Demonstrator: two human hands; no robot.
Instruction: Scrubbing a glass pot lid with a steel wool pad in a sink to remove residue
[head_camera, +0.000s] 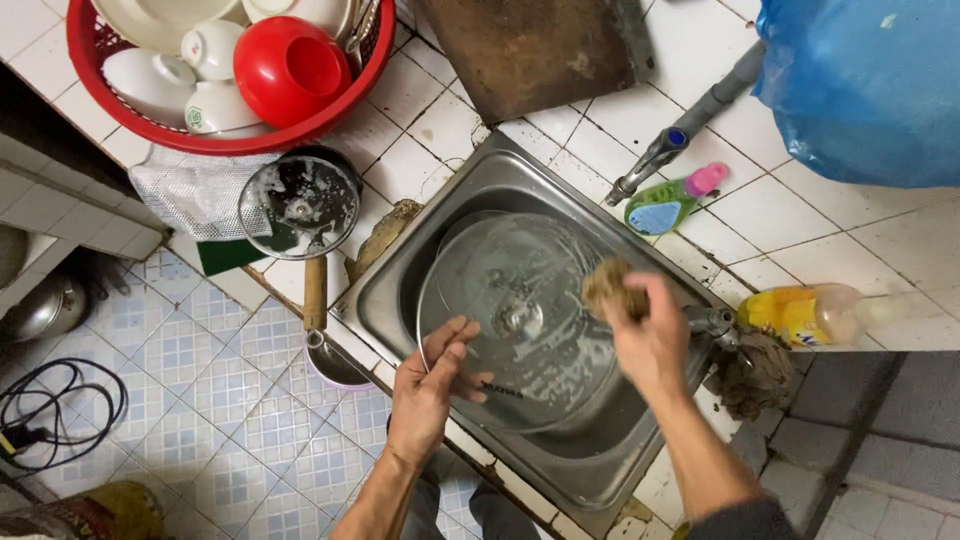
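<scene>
Gripping glass lid (520, 300) rim, left hand (432, 385) fingers clamped; right hand (650, 335) fingers clenched on sponge (612, 285); yellow soap bottle (815, 313) lying right of sink (400, 290).

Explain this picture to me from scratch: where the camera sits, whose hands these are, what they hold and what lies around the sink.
There is one picture, taken by a camera worn on a person's head, looking straight down, so both bare hands belong to that person. The left hand holds a large glass lid by its rim, above a steel sink set in a white tiled counter. The right hand presses a brownish scrubbing pad against the soapy lid. Left of the sink, a smaller soapy lid rests on a pan with a wooden handle. Behind it stands a red basket of white dishes and a red bowl. To the right are the tap, a green bottle with a pink cap, a yellow bottle lying down, and a blue plastic bag.
</scene>
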